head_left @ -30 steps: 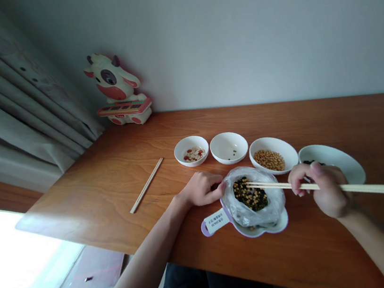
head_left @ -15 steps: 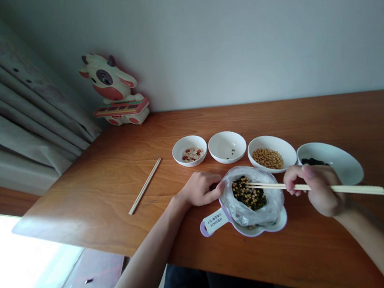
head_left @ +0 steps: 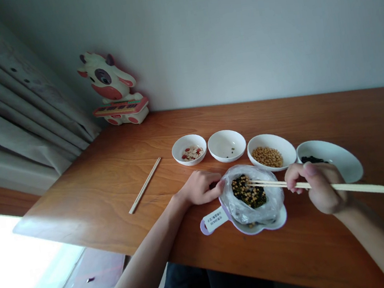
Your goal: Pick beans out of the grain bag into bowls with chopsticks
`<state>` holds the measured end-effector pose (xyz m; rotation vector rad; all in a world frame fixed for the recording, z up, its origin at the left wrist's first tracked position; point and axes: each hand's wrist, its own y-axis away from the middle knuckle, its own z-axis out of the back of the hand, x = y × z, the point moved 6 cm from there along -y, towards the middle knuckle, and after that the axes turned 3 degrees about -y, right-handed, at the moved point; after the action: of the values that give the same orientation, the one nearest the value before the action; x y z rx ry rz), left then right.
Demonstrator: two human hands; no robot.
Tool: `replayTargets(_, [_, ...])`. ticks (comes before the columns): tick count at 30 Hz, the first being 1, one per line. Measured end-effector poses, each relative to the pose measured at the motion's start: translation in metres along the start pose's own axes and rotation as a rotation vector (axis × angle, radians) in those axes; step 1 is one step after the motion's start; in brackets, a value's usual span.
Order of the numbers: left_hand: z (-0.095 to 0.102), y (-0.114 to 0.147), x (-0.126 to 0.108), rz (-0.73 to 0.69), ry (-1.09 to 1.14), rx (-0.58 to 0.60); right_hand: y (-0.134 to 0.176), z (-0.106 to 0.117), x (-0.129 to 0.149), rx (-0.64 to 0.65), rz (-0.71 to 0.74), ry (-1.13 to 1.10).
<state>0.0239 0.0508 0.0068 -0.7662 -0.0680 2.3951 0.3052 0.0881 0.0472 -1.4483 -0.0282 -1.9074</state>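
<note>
mixed tan and dark-green beans [head_left: 249, 198] sit in an open, crumpled clear plastic bag [head_left: 275, 204], bag resting in a cloud-edged white dish [head_left: 282, 220] with a lavender handle, near the front edge of the wooden table [head_left: 317, 250]. printed label [head_left: 216, 219] on the handle, pointing left. right hand [head_left: 321, 187] grips a pair of wooden chopsticks [head_left: 358, 187], tips down at the top of the mix; can't tell if a bean is between them. left hand [head_left: 200, 188] is at the bag's left edge, thumb side touching; can't tell if it's pinching the plastic. four white bowls behind, left to right: first bowl [head_left: 186, 141] has pale flat bits plus red ones; second bowl [head_left: 225, 139], a few small green beans; third bowl [head_left: 282, 142], tan beans; fourth bowl [head_left: 348, 166], dark pieces, partly hidden by the right hand. spare chopsticks [head_left: 145, 185] lie left of the bowls. cow keyboard toy [head_left: 111, 88] stands at the back left by the wall [head_left: 234, 38], near a grey curtain [head_left: 4, 103].
</note>
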Motion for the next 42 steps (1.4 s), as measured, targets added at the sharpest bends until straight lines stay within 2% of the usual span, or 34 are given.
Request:
replayTargets(6, [0.000,-0.001,0.000,-0.001,-0.002,0.009,0.004,0.002,-0.002,-0.055,0.063,-0.089])
replayTargets(11, [-0.001,0.000,0.000,-0.001,0.003,0.010,-0.001,0.004,0.003,-0.159,0.064,-0.225])
replayTargets(16, [-0.001,0.000,0.000,-0.001,-0.002,0.000,-0.008,0.023,0.009,-0.301,0.098,-0.309])
replayTargets(22, [-0.001,0.000,0.000,0.001,-0.013,0.003,-0.003,0.079,0.002,-0.718,0.294,-0.234])
replayTargets(25, [0.000,0.000,-0.001,0.002,-0.010,0.012,0.003,0.090,-0.001,-0.846,0.344,-0.210])
replayTargets(27, [0.000,0.000,-0.001,0.002,-0.007,0.008,0.008,0.091,0.000,-0.927,0.323,-0.181])
replayTargets(28, [0.000,0.000,-0.001,0.003,-0.006,0.006,0.006,0.087,-0.002,-0.879,0.247,-0.164])
replayTargets(31, [0.000,0.000,-0.001,0.007,-0.004,0.006,0.010,0.082,-0.001,-0.888,0.163,-0.129])
replayTargets(38, [-0.001,0.001,0.001,0.010,-0.011,0.001,0.005,0.076,0.000,-0.774,0.209,-0.217])
replayTargets(42, [-0.004,0.001,0.003,0.002,-0.016,0.025,-0.001,0.060,0.003,-0.621,0.138,-0.319])
